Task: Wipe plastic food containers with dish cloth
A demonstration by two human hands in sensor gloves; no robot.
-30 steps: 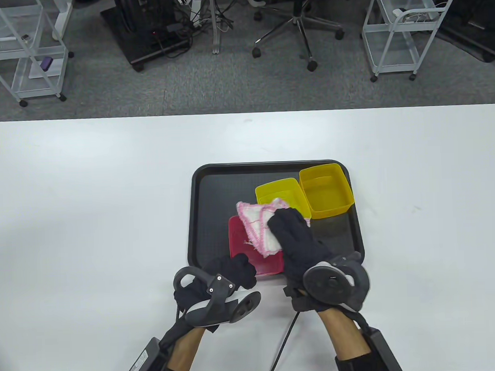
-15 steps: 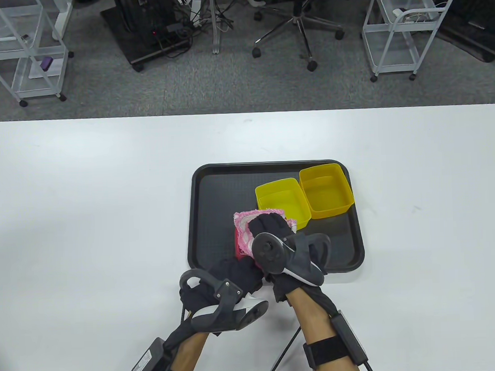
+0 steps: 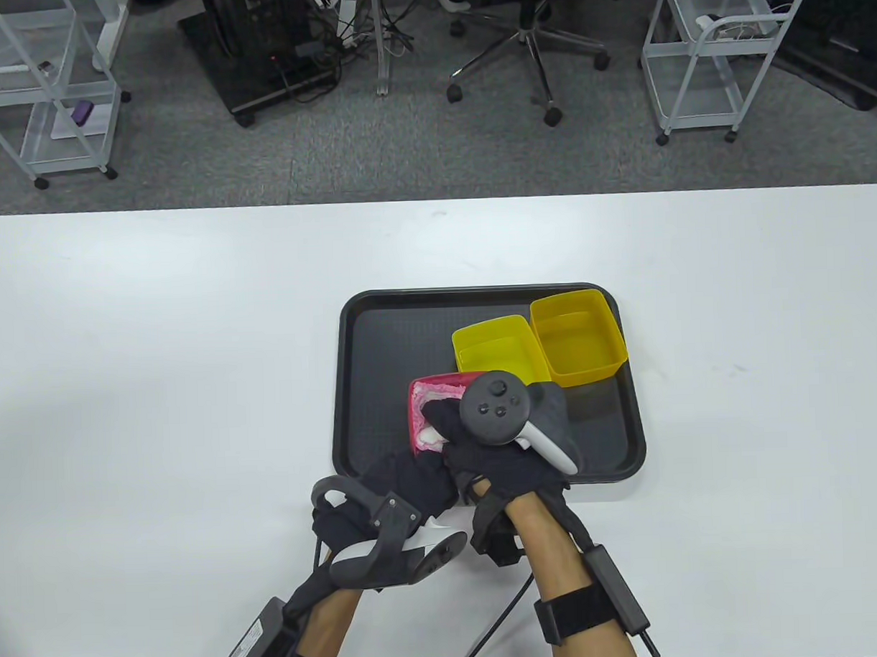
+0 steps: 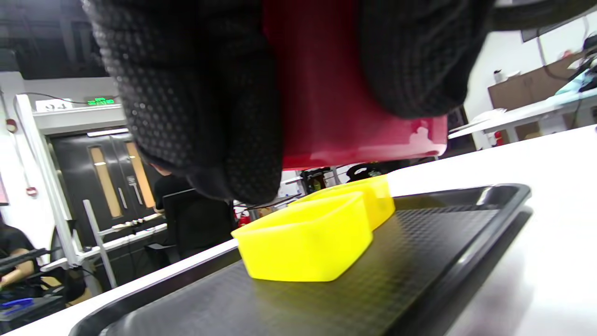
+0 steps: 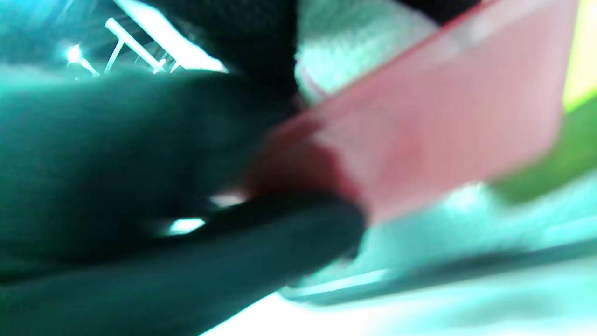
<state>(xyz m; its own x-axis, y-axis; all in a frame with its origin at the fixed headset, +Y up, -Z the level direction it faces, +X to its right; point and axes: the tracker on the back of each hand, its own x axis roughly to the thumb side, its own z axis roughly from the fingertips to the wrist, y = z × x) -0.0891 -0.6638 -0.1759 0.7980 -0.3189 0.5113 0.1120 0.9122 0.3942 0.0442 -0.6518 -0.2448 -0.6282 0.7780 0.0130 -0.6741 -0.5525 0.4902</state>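
A red plastic container [image 3: 428, 399] is lifted and tilted above the near part of the black tray [image 3: 371, 359]. My left hand [image 3: 408, 480] grips its near end; the left wrist view shows the red wall [image 4: 336, 102] between my gloved fingers [image 4: 200, 107]. My right hand [image 3: 478, 442] presses the pink-and-white dish cloth [image 3: 430, 408] into the container's inside; most of the cloth is hidden by the hand. The right wrist view is blurred and shows the red container [image 5: 433, 116] close up.
Two empty yellow containers [image 3: 498, 351] [image 3: 577, 334] stand side by side at the tray's far right; they also show in the left wrist view [image 4: 308, 238]. White table [image 3: 159, 352] lies all around the tray. Carts and an office chair stand beyond the far edge.
The red container has gone from lying flat on the tray to lifted and tilted in my left hand. My right hand rolled over and pushed the cloth into it.
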